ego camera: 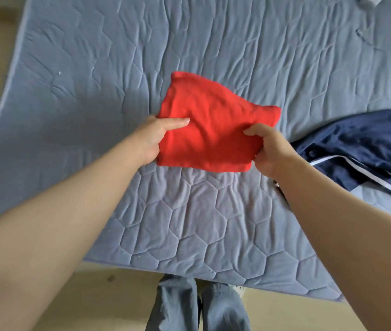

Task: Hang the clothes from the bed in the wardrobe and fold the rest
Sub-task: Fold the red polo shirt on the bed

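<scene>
A folded red garment [213, 125] is held just above the grey-blue quilted bed [94, 91], near its middle. My left hand [153, 137] grips the garment's left edge, thumb on top. My right hand [270, 149] pinches its right near corner. The far part of the red cloth seems to rest on the quilt. A dark navy garment with white piping [361, 149] lies crumpled on the bed to the right, close to my right forearm.
The bed's near edge [189, 273] runs across the bottom, with pale floor [94, 302] and my trouser legs [199, 304] below it. A small pale object [368, 1] sits at the far right corner of the quilt.
</scene>
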The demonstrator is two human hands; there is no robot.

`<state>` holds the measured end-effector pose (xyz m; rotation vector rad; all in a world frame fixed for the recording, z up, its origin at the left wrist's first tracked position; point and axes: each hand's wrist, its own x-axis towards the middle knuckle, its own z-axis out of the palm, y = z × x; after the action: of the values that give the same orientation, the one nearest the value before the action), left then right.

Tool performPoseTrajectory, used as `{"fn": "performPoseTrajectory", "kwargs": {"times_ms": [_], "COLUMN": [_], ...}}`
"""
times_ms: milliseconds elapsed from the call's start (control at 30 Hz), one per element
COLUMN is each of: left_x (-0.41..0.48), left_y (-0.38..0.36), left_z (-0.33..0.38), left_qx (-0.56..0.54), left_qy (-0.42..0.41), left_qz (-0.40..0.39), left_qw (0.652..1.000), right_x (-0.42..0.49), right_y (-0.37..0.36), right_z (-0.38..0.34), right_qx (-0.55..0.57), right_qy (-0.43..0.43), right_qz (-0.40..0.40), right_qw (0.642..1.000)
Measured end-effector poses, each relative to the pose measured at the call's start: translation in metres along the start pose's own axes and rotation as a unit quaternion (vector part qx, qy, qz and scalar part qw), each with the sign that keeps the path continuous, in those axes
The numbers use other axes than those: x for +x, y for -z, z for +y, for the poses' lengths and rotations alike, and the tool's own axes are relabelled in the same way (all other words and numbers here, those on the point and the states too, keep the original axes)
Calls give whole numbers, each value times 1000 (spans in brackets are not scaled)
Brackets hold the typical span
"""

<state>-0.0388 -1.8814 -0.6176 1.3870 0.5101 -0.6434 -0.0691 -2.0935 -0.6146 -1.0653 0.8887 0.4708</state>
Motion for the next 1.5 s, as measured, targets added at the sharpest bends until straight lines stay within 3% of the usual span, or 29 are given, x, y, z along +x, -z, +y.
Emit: {"fn": "performPoseTrajectory", "kwargs": {"times_ms": [133,267,400,567,700,833,1033,1133,1267,1300,1367,1433,1500], "left_x": [-25,-38,-45,-51,-39,-22,-1,8,14,12,7,1,-5], "left_y": [2,8,11,14,8,6,14,17,13,10,4,0,-5], "left_z": [21,-13,-91,-144,-134,-112,-96,-96,-102,-105,-110,-112,-112], "left_qx": [50,68,185,227,207,193,204,252,339,346,352,337,361], "left_qy": [-59,-2,67,126,23,-90,-82,-62,-40,-49,-72,-70,-85], "left_qz": [13,25,119,110,122,179,223,205,196,208,242,275,325], "left_qw": [997,997,973,959,971,961,950,944,919,914,901,898,870], "right_x": [-24,-25,-23,-24,-17,-11,-4,1,13,14,11,5,3], "right_y": [-3,8,30,58,54,39,35,42,53,47,28,8,-2], "right_z": [-18,8,69,119,113,93,82,85,95,95,96,100,112], "right_qx": [-15,-76,-124,-207,-217,-152,-147,-270,-481,-494,-513,-573,-661], "right_qy": [53,7,-49,-46,35,88,180,222,97,112,238,360,379], "right_qz": [-18,18,73,90,97,80,114,124,251,282,300,234,114], "right_qw": [998,997,988,973,971,981,966,929,834,815,768,698,638]}}
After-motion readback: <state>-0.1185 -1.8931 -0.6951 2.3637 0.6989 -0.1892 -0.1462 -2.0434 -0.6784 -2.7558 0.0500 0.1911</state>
